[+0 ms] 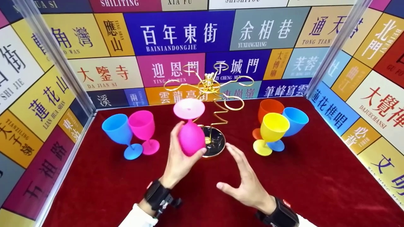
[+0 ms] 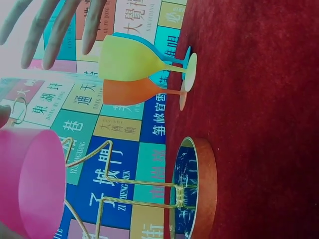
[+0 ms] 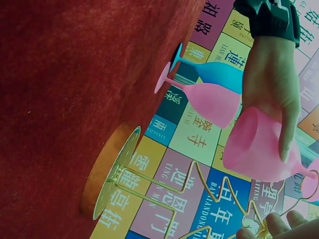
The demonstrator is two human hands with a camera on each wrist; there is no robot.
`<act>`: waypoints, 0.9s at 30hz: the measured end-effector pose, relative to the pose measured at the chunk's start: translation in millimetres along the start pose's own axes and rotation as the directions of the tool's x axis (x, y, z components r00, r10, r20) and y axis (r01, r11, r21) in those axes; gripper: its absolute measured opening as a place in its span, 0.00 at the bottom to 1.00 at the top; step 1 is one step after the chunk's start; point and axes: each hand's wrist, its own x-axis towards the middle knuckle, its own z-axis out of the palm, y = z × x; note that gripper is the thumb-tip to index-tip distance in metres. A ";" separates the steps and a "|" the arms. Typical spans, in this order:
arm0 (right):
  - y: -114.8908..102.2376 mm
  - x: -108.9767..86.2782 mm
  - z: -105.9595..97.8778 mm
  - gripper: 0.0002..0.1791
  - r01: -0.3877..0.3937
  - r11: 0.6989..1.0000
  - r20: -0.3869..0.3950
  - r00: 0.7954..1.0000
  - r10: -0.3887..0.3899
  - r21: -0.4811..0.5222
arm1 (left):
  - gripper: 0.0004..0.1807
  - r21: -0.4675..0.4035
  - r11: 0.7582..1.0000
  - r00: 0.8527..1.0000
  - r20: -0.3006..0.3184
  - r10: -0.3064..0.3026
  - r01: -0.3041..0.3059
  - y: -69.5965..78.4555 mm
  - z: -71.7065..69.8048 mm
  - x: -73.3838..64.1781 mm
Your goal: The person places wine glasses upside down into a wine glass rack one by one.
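Note:
My left hand [image 1: 180, 160] grips a pink plastic goblet [image 1: 192, 138] by its bowl, upside down with the foot on top. In the right wrist view the thumb lies along the side of this goblet [image 3: 259, 149], whose mouth faces the tabletop. Just behind stands a gold wire goblet rack [image 1: 209, 86] with looped arms and a round black base [image 1: 216, 143]; the held goblet overlaps its stem. My right hand [image 1: 247, 183], fingers spread and holding nothing, hovers to the right of the base.
On the left, a blue goblet [image 1: 117, 127] and another pink goblet [image 1: 142, 126] stand upright. Yellow [image 1: 275, 127], orange [image 1: 266, 108] and blue [image 1: 295, 119] goblets stand close together at right. Dark red cloth [image 1: 315, 176] covers the table, with sign-printed panels [image 1: 176, 34] around it.

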 end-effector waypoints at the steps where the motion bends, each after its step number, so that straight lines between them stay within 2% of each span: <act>1: 0.3 0.0 -0.4 0.55 -0.001 1.000 0.000 1.000 0.001 0.001 | 0.56 0.007 1.000 1.000 -0.012 0.022 -0.022 1.9 -1.6 -1.9; 5: 0.8 0.2 -3.1 0.55 -0.001 1.000 -0.015 1.000 0.001 0.004 | 0.58 0.050 0.990 0.990 -0.055 0.132 -0.130 14.7 -9.4 -13.1; 8: -2.6 1.6 -6.8 0.55 -0.008 1.000 -0.032 0.999 0.009 0.012 | 0.57 0.076 0.971 0.971 -0.064 0.230 -0.225 26.0 -14.7 -24.1; 11: -13.1 5.5 -12.8 0.52 -0.001 1.000 -0.055 0.998 0.002 0.016 | 0.54 0.075 0.937 0.937 -0.055 0.345 -0.341 36.2 -17.8 -34.7; 15: -27.2 11.0 -21.7 0.50 0.018 1.000 -0.078 0.997 -0.017 0.011 | 0.49 0.071 0.874 0.876 -0.019 0.482 -0.480 46.8 -17.6 -46.1; 17: -28.0 10.8 -24.4 0.51 0.013 1.000 -0.082 0.997 -0.013 0.006 | 0.47 0.081 0.852 0.855 0.006 0.518 -0.517 50.1 -16.0 -51.1; 19: -18.6 6.3 -25.8 0.52 0.004 1.000 -0.083 0.997 -0.004 -0.004 | 0.46 0.097 0.837 0.842 0.029 0.539 -0.539 52.0 -14.2 -55.5; 24: 5.9 -2.7 -33.5 0.54 -0.018 0.999 -0.080 0.997 0.015 -0.029 | 0.44 0.126 0.819 0.828 0.078 0.555 -0.560 54.8 -10.7 -62.5; 27: 1.0 3.3 -42.5 0.53 -0.004 1.000 -0.105 0.995 0.001 -0.030 | 0.44 0.129 0.817 0.827 0.099 0.553 -0.562 55.0 -8.8 -64.4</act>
